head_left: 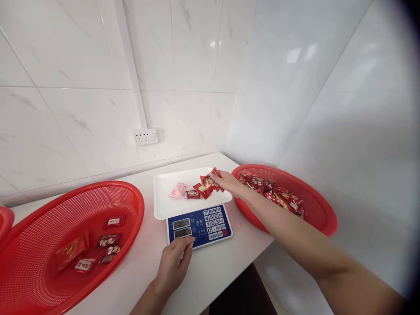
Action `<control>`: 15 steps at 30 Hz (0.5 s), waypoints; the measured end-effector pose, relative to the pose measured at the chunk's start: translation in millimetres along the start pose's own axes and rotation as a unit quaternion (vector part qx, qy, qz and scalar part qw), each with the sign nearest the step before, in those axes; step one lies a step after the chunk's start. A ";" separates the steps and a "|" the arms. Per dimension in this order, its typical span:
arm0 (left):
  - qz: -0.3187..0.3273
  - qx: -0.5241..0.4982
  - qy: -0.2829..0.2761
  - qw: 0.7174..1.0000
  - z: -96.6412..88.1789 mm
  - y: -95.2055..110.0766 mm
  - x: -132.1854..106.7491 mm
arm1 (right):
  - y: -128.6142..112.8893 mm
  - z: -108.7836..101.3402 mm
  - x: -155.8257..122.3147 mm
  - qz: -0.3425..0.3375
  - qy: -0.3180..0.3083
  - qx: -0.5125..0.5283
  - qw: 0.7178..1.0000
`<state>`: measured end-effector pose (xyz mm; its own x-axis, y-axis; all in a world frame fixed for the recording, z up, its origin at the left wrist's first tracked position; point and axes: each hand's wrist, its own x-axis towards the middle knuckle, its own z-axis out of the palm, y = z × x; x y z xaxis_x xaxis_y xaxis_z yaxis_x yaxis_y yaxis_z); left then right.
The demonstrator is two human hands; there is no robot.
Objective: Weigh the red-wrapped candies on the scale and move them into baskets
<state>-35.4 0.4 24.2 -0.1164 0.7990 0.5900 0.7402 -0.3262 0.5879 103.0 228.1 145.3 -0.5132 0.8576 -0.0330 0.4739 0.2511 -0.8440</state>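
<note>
My right hand grips a red snack packet above the right side of the white weighing tray. Lying on the tray are a pink-wrapped piece and a small dark red packet. Another red packet touches the held one; I cannot tell whether it is also in my grip. My left hand rests at the front edge of the blue digital scale, below its displays, fingers curled together with nothing visible in them.
To the left stands a large red mesh basket with several packets at its bottom. A second red basket, holding many wrapped snacks, is on the right. Both share the white table. A wall socket sits behind the tray.
</note>
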 end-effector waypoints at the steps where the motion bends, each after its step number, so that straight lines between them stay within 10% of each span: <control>1: -0.003 -0.002 -0.002 1.000 0.1 -0.2 0.0 | -6.3 7.2 5.4 -0.004 -0.004 -0.001 1.000; 7: -0.018 -0.002 -0.011 1.000 1.7 -1.8 -0.9 | -6.0 2.4 12.0 -0.005 0.019 -0.064 0.998; 15: 0.009 -0.002 -0.023 1.000 7.0 1.3 -2.5 | 69.9 -92.5 -30.4 0.024 0.119 -0.250 0.961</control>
<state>-29.4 1.5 19.6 -0.0711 0.8155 0.5744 0.7388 -0.3438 0.5796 218.0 261.1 136.8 -0.3324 0.9370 0.1073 0.8080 0.3416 -0.4801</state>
